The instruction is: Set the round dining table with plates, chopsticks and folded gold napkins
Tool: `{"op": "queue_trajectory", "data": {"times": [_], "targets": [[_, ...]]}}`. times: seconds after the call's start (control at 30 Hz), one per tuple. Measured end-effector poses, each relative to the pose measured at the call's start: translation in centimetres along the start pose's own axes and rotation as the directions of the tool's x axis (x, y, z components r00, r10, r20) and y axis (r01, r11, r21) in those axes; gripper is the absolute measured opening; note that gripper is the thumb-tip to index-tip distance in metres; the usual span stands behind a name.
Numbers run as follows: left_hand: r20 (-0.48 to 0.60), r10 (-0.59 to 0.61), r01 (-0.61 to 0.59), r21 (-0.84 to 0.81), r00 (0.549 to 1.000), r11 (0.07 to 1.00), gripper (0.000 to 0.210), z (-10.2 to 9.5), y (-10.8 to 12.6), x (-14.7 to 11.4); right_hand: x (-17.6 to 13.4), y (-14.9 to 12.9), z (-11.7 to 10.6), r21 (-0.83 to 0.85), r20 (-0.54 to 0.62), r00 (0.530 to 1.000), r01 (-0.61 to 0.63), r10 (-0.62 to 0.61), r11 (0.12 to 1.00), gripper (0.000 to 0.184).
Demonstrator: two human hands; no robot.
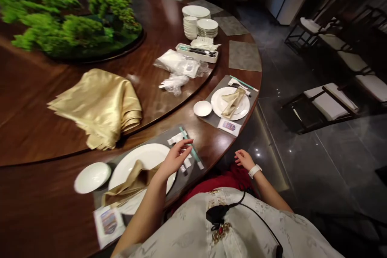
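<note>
L hand (174,159) is reaching over the plate (151,157), grip spread, fingertips touching the chopsticks (191,148) w/ rest, squaring them; R hand (244,159) is hanging off the table (211,141), loosely spread, empty.

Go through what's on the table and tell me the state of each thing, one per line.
Left hand: open, fingertips on the chopsticks.
Right hand: open, off the table edge, holding nothing.
Near plate: upright, folded gold napkin lying across it.
Small dish: upright.
Far plate: set, folded napkin on it.
Gold cloths: stacked, folded.
Bowls: stacked.
</note>
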State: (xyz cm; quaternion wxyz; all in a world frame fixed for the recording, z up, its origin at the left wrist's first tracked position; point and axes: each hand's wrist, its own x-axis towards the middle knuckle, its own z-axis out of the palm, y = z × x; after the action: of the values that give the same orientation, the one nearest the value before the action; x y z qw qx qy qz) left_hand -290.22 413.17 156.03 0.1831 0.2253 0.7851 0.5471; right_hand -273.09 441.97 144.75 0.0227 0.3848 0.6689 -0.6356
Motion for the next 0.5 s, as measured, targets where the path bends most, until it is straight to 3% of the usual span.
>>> {"op": "queue_trajectory", "data": {"times": [0.1,0.23,0.37,0.5], "targets": [[0.156,-0.022,0.02,0.014,0.988,1.0,0.052,7.3,2.6,4.0,2.2,1.2,-7.3,-0.008,-0.04,0.999,0.022,-0.023,1.0,0.021],[0.159,-0.015,0.021,-0.033,0.987,0.999,0.053,15.0,7.1,9.9,5.0,0.4,-17.2,-0.026,-0.052,0.998,0.044,-0.045,0.999,0.026],[0.103,-0.013,0.021,-0.076,0.995,0.997,0.048,19.5,11.5,15.4,9.1,-3.4,-24.7,0.04,-0.046,0.999,0.013,-0.011,0.999,0.033],[0.136,0.016,0.004,-0.15,0.991,0.989,0.038,22.3,15.1,20.5,15.2,-9.6,-28.9,0.047,-0.022,0.997,0.077,-0.076,0.996,0.038]]}}
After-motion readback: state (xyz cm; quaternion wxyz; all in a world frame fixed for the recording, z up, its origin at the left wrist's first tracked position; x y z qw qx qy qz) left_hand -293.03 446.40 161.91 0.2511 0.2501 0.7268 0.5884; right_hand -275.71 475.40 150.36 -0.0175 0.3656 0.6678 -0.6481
